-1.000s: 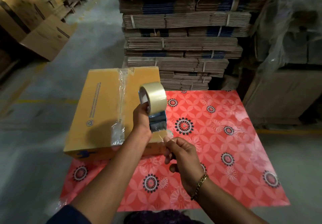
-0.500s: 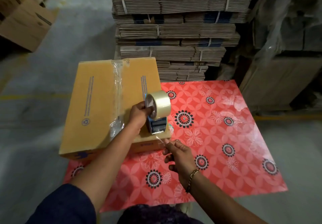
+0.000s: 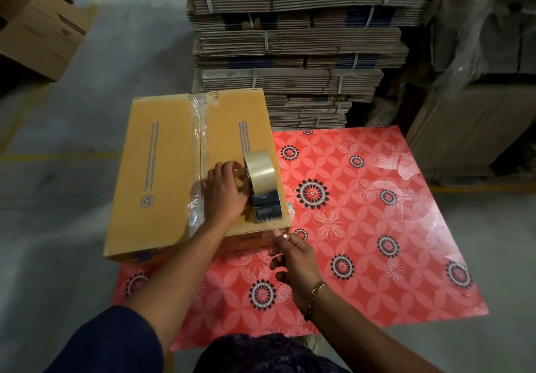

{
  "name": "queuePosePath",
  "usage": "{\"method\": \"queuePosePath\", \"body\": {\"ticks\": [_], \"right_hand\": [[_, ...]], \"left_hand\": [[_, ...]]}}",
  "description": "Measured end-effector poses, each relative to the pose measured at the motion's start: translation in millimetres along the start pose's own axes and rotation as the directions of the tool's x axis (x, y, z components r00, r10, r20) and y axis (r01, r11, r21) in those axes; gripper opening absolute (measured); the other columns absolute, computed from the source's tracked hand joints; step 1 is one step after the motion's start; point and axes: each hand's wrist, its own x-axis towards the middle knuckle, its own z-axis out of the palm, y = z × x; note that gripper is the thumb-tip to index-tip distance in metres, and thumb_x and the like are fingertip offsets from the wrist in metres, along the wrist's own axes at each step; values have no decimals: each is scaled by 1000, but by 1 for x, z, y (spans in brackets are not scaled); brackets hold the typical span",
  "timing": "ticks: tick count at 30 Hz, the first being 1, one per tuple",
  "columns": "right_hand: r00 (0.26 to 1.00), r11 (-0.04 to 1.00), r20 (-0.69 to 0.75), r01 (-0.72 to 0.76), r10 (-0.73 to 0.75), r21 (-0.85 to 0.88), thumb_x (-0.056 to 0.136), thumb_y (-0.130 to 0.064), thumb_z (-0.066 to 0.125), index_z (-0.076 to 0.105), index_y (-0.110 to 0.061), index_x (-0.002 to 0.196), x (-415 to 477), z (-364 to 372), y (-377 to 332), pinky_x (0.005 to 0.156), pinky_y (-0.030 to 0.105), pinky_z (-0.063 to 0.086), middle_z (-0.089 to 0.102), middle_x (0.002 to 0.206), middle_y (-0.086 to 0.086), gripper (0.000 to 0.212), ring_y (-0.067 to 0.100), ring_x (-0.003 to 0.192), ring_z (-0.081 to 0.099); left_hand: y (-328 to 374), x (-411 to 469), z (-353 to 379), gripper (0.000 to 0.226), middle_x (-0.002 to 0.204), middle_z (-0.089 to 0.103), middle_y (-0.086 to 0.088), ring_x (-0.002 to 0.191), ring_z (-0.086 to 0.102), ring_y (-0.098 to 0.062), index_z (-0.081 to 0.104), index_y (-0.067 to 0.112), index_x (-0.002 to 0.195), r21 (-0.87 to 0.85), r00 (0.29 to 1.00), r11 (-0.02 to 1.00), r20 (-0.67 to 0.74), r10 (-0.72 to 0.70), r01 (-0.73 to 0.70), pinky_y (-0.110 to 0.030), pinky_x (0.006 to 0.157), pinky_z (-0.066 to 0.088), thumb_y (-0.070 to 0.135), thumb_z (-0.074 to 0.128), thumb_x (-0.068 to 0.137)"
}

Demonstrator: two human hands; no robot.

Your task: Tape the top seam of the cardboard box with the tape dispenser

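A closed yellow-brown cardboard box (image 3: 162, 169) lies on a red flowered mat (image 3: 362, 213). A strip of clear tape (image 3: 200, 140) runs along its middle seam. The tape dispenser (image 3: 264, 190), with a roll of clear tape on it, rests on the box top near the front right corner. My left hand (image 3: 223, 192) grips the dispenser's handle. My right hand (image 3: 293, 253) is at the box's front right edge, its fingertips pinching the loose end of tape against the corner.
A tall stack of bundled flat cardboard (image 3: 293, 39) stands just behind the box and mat. Loose cartons (image 3: 37, 30) lie at the far left. Wrapped pallets (image 3: 487, 82) stand at the right. Grey concrete floor (image 3: 58, 198) surrounds the mat.
My left hand has lowered the dispenser from above the box onto its top near the front right corner. My right hand has followed with the tape end to the box edge.
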Motion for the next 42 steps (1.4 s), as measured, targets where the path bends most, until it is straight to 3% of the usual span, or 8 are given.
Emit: {"method": "queuePosePath", "body": {"ticks": [4,7,14,20,23,25,32,42], "right_hand": [[1000,1000,13,13,-13,-15,94,-32,64,67,-14,81,3,0,0,47,25,34,62,67,1,23,13,49,52],[1000,1000,17,10,-10,-15,96,-30,63,67,-11,87,6,-1,0,47,25,34,62,67,1,21,13,48,51],[999,999,29,16,-15,-32,97,-29,60,68,-5,94,5,-1,-2,47,24,36,62,69,3,26,12,49,52],[985,999,167,-51,48,10,87,-80,34,73,-15,92,5,-7,-9,55,28,40,65,71,4,76,19,57,57],[993,990,46,112,-109,-84,98,-50,49,67,-14,97,10,-26,-13,49,26,42,65,79,7,41,15,57,58],[957,916,-1,276,-289,-292,96,-18,58,62,-18,103,19,-41,-14,49,27,46,65,85,6,8,12,58,60],[737,395,334,621,-587,-677,86,-8,70,62,-24,107,42,-51,-22,68,30,54,57,101,-8,28,9,76,60],[689,302,406,665,-600,-683,91,-12,67,69,-17,95,51,-50,-26,73,36,55,60,97,-5,6,9,82,61]], "left_hand": [[1,-54,-14,19,114,59,-2,89,63,-12,64,11,107,-272,993,955,-50,107,-116,-32,69,53,6,67,89],[6,-86,-20,27,114,52,11,89,59,10,66,20,111,-316,973,923,-1,230,-218,-17,68,53,6,69,89],[7,-99,-11,11,104,55,5,90,60,-12,67,18,102,-203,934,913,-21,357,-354,-34,69,56,14,68,92],[8,-99,-5,10,99,57,7,87,63,-15,69,16,94,-328,962,906,-34,270,-267,-43,66,55,19,60,92],[8,-98,-4,4,98,59,11,86,64,-12,70,18,91,-386,975,899,-16,220,-209,-42,66,57,14,69,91],[8,-99,-5,7,97,60,11,85,65,-10,70,18,90,-408,979,893,-8,205,-191,-40,67,57,11,72,90],[10,-100,-6,2,95,62,12,86,64,-6,69,24,89,-456,984,875,-2,179,-160,-37,70,58,22,70,90],[10,-103,-5,17,95,67,13,83,68,-8,71,24,105,-544,995,838,61,80,-35,-24,69,58,24,75,89]]}}
